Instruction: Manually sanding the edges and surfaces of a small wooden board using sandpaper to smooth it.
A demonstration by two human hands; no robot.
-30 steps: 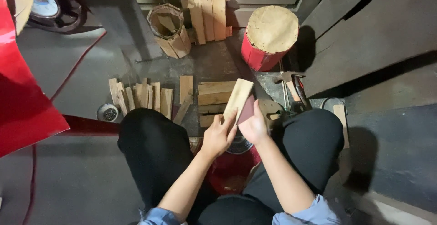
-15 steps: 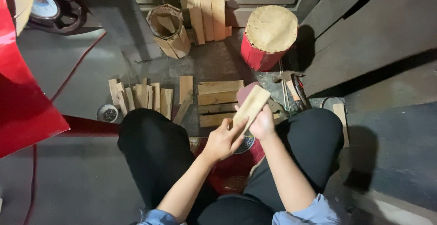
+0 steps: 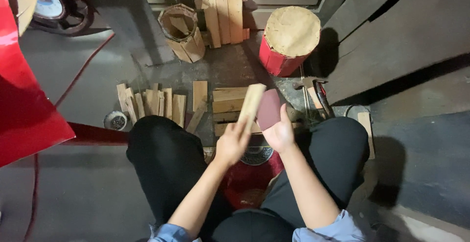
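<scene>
I sit with black-trousered knees apart, both hands raised between them. My left hand (image 3: 231, 143) grips the lower end of a pale wooden slat (image 3: 251, 103), which stands nearly upright and tilts slightly right. My right hand (image 3: 280, 133) holds a dark reddish sheet of sandpaper (image 3: 269, 108) flat against the slat's right face. Under the hands, on the floor, lie short wooden boards (image 3: 229, 100) and a round patterned lid or dish (image 3: 256, 155).
A row of small slats (image 3: 149, 102) lies to the left, beside a small metal bowl (image 3: 115, 121). Farther off stand a wooden-stave bucket (image 3: 182, 32), leaning planks (image 3: 224, 16) and a red-sided round stool (image 3: 290, 39). A hammer (image 3: 313, 91) lies to the right. Red panel (image 3: 24, 95) at left.
The slat has swung from leaning right to nearly upright, passing from my right hand to my left. The sandpaper now shows in my right hand, pressed on the slat's right side.
</scene>
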